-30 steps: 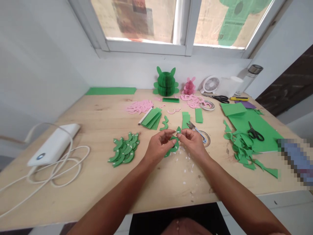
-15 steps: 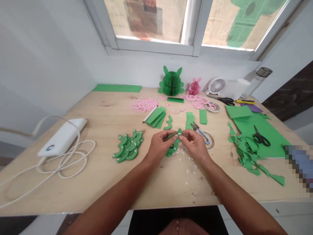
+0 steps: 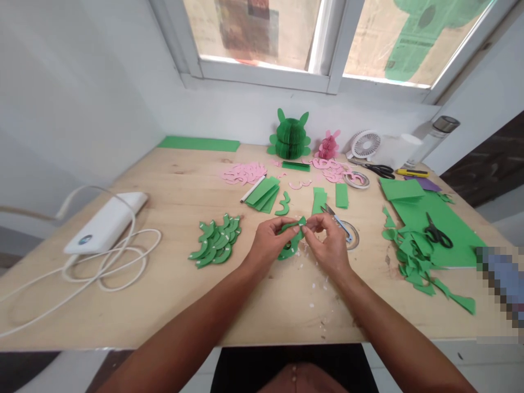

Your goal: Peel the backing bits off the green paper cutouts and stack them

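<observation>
Between both hands is a green curved paper cutout [image 3: 302,221] with a small white patch near its tip. My left hand [image 3: 270,240] pinches it from the left, fingers closed. At the white patch, the fingertips of my right hand [image 3: 326,237] are pressed together; whether they grip the paper or a tiny white piece is too small to tell. Below the fingers lie more green cutouts [image 3: 289,250], partly hidden by my left hand. To the left sits a pile of green curved cutouts [image 3: 216,240] with white patches. Small white scraps [image 3: 314,285] are scattered on the wood near my right wrist.
Small blue-handled scissors [image 3: 339,222] and a tape roll [image 3: 357,234] lie beyond my right hand. Green scraps [image 3: 413,256] and black scissors [image 3: 438,234] are at right. A white power bank [image 3: 106,224] with looped cable is at left. Paper figures [image 3: 290,136] stand behind.
My right fingertips have shifted slightly at the white patch on the cutout. The whole view has moved a little; the other things lie as before.
</observation>
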### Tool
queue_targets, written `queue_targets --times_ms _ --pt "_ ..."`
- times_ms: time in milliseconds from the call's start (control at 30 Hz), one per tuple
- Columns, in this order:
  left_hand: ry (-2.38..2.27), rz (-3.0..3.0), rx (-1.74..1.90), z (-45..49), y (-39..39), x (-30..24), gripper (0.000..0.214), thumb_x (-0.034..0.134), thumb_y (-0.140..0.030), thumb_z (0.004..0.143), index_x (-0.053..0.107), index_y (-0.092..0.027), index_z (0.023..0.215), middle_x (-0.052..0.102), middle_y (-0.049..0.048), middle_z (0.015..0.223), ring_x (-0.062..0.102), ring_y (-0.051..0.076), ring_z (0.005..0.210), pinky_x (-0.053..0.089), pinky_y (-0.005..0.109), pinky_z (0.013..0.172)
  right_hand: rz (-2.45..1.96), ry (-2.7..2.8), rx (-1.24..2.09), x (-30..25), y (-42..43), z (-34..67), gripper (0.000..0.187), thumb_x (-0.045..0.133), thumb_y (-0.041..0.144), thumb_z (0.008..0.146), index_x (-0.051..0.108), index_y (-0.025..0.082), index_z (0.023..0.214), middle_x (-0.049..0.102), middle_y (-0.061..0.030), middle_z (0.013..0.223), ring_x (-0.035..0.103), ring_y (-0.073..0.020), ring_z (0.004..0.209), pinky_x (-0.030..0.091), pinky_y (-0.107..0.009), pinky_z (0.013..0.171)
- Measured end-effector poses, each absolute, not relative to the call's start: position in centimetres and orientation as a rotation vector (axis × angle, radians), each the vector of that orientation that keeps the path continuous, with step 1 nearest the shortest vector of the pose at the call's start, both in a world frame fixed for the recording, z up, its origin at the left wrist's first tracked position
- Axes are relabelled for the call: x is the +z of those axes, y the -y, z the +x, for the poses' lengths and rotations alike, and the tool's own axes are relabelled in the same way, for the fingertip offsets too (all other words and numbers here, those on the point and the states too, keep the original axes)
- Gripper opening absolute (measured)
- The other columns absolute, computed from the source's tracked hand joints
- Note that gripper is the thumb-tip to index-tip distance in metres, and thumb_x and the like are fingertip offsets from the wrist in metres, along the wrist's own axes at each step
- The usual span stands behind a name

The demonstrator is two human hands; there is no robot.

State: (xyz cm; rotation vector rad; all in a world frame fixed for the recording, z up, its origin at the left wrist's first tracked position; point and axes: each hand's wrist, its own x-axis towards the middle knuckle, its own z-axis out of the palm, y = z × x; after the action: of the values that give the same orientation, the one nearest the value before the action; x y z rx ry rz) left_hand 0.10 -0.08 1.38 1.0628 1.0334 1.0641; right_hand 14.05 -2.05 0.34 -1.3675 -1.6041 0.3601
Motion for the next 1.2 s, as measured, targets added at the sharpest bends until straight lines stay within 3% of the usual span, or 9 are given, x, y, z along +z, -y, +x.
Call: queue_targets --times_ms 333,767,1200 --pt "-1.048 1.067 1.075 0.1 0.1 1.4 0.015 0.072 -0.026 0.059 0.071 -0.015 0.069 0.067 0.0023 0.068 0.055 0.010 0.056 0.041 0.021 0.048 -1.317 1.757 0.217 0.5 2.4 13.8 0.009 0.050 0.020 0.082 0.057 0.019 0.077 0.063 -0.0034 0.072 0.056 -0.0165 0.067 0.043 -0.030 0.066" --pt "-1.089 1.278 1.093 0.1 -0.1 0.4 0.008 0.068 -0.024 0.062 0.069 -0.016 0.063 0.065 0.0010 0.063 0.056 0.012 0.057 0.043 0.022 0.051 -1.386 1.771 0.129 0.5 2.4 13.8 0.009 0.052 0.021 0.080 0.057 0.019 0.073 0.063 -0.0033 0.069 0.058 -0.0167 0.066 0.042 -0.031 0.068" --pt "-1.116 1.335 1.091 -0.1 -0.1 0.4 0.012 0.067 -0.026 0.064 0.071 -0.016 0.068 0.066 0.0029 0.066 0.056 0.013 0.059 0.042 0.022 0.050 -1.385 1.773 0.196 0.5 2.3 14.0 0.007 0.054 0.021 0.080 0.058 0.019 0.074 0.064 -0.0034 0.071 0.059 -0.0164 0.067 0.043 -0.030 0.069"
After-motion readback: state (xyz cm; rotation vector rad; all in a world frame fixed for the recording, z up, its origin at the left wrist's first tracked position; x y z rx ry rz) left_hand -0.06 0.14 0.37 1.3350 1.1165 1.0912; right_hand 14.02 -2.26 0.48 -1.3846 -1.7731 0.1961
